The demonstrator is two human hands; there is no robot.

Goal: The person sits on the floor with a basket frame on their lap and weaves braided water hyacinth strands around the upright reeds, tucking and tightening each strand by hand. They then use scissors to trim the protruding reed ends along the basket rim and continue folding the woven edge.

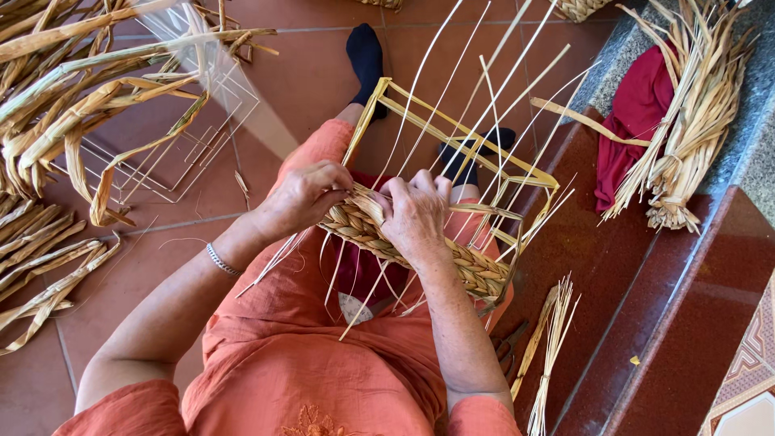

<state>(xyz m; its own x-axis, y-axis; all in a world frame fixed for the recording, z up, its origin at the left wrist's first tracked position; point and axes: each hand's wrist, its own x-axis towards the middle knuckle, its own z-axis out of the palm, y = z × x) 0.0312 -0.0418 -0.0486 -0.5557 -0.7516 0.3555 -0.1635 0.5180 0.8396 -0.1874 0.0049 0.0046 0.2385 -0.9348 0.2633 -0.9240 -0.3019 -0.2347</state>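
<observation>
Straw-coloured and dry, the half-woven basket (420, 242) resting on your lap looks light but springy: the thin upright stakes (476, 105) fan away from you and would likely bend rather than snap, while the braided band (476, 270) along the near edge looks firm and ropy, the best place to grip. I'd judge the flat leaf strands brittle if creased sharply, so pinch them close to the weave rather than far out.

Your left hand (303, 198) is closed around the left end of the braid, fingers curled over a strand. Your right hand (416, 214) lies just beside it, fingers pressed down on the braid among the stakes, gripping the weave. Both hands touch the basket, with the rectangular frame (452, 133) stretching beyond your fingertips.

Right of your right forearm lies a small bundle of thin reeds (553, 339); farther right, a thick sheaf of dried leaves (694, 121) rests on a red cloth (638, 105). Left of your left arm, loose dried leaves (73, 105) lie heaped.
</observation>
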